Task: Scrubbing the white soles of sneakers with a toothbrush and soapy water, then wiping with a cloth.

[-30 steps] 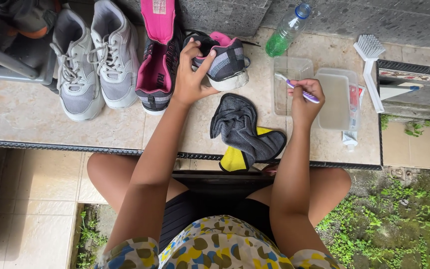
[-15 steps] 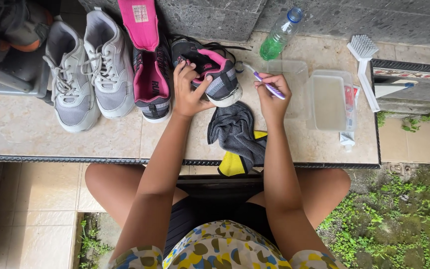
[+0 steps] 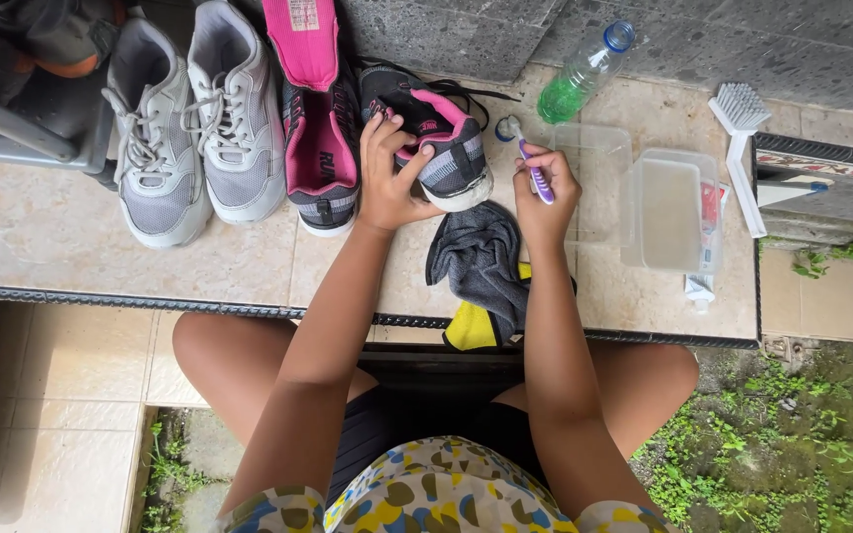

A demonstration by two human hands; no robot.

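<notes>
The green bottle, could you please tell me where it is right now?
In the head view, the green bottle lies tilted at upper right, against the stone wall, just above the clear container.

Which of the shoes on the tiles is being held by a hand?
The grey shoe with the pink collar, gripped by the left hand. The two white sneakers and the other pink-lined shoe lie untouched to its left.

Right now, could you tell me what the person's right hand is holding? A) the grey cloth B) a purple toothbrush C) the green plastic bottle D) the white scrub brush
B: the right hand grips a purple toothbrush, bristles up near the black-and-pink shoe that the left hand steadies; the white scrub brush, green bottle and grey cloth lie untouched.
</notes>
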